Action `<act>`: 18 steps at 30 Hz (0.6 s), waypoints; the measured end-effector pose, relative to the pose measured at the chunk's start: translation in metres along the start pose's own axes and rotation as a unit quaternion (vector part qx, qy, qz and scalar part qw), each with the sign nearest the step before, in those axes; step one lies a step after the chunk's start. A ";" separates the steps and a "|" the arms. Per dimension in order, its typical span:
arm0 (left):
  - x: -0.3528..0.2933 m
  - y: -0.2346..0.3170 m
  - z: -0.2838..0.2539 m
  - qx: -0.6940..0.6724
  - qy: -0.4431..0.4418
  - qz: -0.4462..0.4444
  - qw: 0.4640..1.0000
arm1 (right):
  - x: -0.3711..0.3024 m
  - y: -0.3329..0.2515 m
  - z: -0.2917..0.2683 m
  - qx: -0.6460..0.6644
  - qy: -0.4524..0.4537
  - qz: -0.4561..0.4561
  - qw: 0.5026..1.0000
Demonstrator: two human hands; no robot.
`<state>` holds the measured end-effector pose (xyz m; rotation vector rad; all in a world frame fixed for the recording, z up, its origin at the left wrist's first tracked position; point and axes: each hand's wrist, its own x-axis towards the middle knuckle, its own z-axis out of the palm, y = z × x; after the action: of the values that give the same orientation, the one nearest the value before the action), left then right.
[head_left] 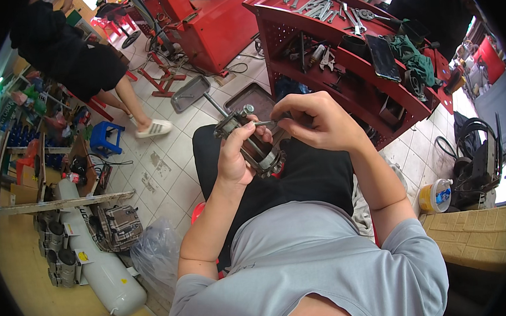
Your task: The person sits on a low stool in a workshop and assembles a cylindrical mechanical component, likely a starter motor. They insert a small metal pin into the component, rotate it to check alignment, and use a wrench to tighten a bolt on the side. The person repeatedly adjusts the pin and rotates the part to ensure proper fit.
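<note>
Above my lap, my left hand (pixel 238 153) is wrapped round a metal cylinder assembly (pixel 259 148). It is tilted, with end plates and long tie rods along its sides. From its upper end a shiny shaft (pixel 217 106) sticks out toward the far left. Across the assembly, by my left thumb, lies a short thin metal rod (pixel 266 123). The fingers of my right hand (pixel 316 118) are closed in a pinch at the rod's right end. Those fingers partly hide that end, so I cannot see whether it is a bolt.
A red tool cart (pixel 335 79) with several wrenches (pixel 320 6) stands ahead right. Two metal trays, one grey (pixel 191 93), lie on the tiles beyond my knees. At left are a blue stool (pixel 107 139), a walking person (pixel 90 58) and a white gas cylinder (pixel 105 274).
</note>
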<state>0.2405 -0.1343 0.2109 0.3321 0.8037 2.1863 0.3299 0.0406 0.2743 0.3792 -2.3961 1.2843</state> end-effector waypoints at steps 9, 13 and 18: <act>0.000 0.000 -0.001 -0.016 -0.008 0.008 1.000 | 0.000 -0.003 0.004 -0.091 0.034 0.010 0.995; 0.000 0.000 0.001 0.014 0.014 0.024 1.000 | 0.003 -0.008 0.008 -0.071 0.075 -0.035 0.994; 0.003 -0.001 -0.004 0.005 -0.018 0.039 0.999 | 0.000 0.005 0.005 -0.157 -0.002 -0.012 0.988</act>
<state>0.2376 -0.1335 0.2074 0.4129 0.7946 2.2434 0.3266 0.0395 0.2679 0.3150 -2.5327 0.8749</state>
